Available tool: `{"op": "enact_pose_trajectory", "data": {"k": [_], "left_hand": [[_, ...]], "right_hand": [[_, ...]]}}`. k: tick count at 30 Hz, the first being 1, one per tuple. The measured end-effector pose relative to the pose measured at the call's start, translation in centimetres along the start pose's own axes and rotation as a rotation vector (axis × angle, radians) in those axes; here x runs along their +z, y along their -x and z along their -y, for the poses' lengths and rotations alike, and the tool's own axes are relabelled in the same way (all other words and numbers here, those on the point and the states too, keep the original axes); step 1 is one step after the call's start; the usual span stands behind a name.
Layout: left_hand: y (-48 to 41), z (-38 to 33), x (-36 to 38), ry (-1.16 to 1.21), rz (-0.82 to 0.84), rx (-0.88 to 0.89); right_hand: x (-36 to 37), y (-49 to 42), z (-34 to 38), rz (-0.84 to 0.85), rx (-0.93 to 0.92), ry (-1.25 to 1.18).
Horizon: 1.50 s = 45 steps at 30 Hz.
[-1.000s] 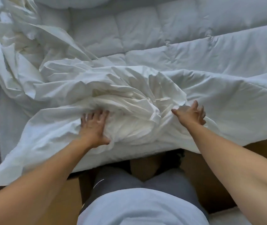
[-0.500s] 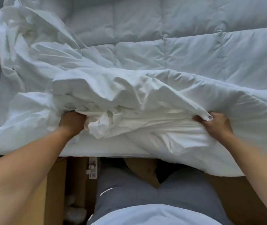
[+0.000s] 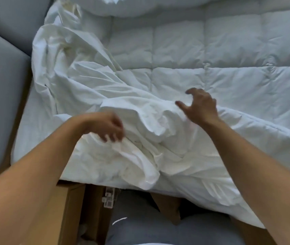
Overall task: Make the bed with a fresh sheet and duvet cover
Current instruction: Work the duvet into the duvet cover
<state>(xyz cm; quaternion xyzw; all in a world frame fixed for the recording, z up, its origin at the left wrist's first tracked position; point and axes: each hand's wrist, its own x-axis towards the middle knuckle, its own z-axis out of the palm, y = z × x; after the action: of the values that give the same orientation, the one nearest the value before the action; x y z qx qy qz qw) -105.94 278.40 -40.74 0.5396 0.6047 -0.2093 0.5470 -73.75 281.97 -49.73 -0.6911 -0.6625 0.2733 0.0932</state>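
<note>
Grey padded panels [image 3: 3, 103] flank the bed at left. The quilted duvet [image 3: 229, 50] lies spread across it, with the crumpled white duvet cover [image 3: 87, 82] bunched over its near left part. Half a second ago both hands gripped the cover. Now the right hand [image 3: 202, 106] hovers above it, fingers spread. The left hand [image 3: 108, 128] curls over the folds, too blurred to tell whether it pinches.
</note>
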Motion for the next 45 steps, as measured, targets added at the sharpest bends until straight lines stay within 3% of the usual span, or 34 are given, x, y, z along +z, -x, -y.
{"op": "enact_pose_trajectory", "data": {"k": [2, 3, 4, 6, 9, 11, 19, 22, 25, 29, 31, 32, 34, 37, 40, 42, 45], "left_hand": [[-1.8, -1.1, -3.5, -0.02, -0.48, 0.194], [-2.9, -1.4, -4.5, -0.149, -0.603, 0.25], [-4.2, -1.5, -5.1, -0.286, -0.613, 0.269], [-6.8, -0.9, -5.2, -0.502, -0.437, 0.252], [-9.8, 0.5, -2.1, -0.775, -0.135, 0.287], [-10.6, 0.8, 0.6, -0.848, -0.018, 0.342], [-11.9, -0.8, -0.6, -0.622, 0.147, 0.341], [-12.0, -1.6, -0.7, -0.497, 0.069, 0.284], [-11.5, -5.8, 1.9, -0.442, 0.176, 0.246], [-10.5, -11.4, 7.2, -0.76, 0.417, 0.164], [-10.3, -12.7, 9.3, -0.891, 0.435, 0.184], [-10.4, -13.2, 10.1, -0.914, 0.442, 0.215], [-10.6, -14.2, 10.9, -0.845, 0.43, 0.242], [-11.0, -15.0, 11.4, -0.548, 0.279, 0.209], [-11.5, -14.6, 12.9, -0.632, 0.048, 0.266], [-11.4, -14.0, 14.7, -0.7, -0.056, 0.251], [-10.9, -13.6, 16.9, -0.859, -0.339, 0.304]], "right_hand": [[2.6, -2.3, 3.6, 0.31, 0.066, 0.027], [3.9, -2.6, 4.7, 0.482, 0.075, 0.056], [5.2, -2.3, 5.6, 0.612, 0.042, 0.116], [7.3, -0.3, 6.2, 0.758, -0.01, 0.208], [8.0, 2.7, 6.1, 0.959, 0.097, 0.103], [7.4, 3.7, 5.7, 1.049, 0.145, 0.032], [3.7, 7.0, 2.2, 1.106, 0.152, -0.188], [2.4, 8.6, -0.8, 0.977, 0.056, -0.015], [3.7, 10.6, -1.4, 0.64, -0.152, 0.016], [4.9, 14.6, -2.8, 0.037, -0.383, 0.057], [4.8, 17.0, -4.7, -0.098, -0.361, 0.065], [4.7, 17.9, -5.6, -0.013, -0.247, 0.067], [4.1, 18.8, -7.4, 0.318, 0.075, 0.055], [3.7, 19.5, -9.3, 0.637, 0.435, -0.473], [3.8, 20.4, -10.2, 0.83, 0.761, -0.957], [4.1, 21.1, -10.6, 0.97, 0.814, -0.854], [5.4, 21.1, -10.6, 1.097, 0.652, -0.315]]}}
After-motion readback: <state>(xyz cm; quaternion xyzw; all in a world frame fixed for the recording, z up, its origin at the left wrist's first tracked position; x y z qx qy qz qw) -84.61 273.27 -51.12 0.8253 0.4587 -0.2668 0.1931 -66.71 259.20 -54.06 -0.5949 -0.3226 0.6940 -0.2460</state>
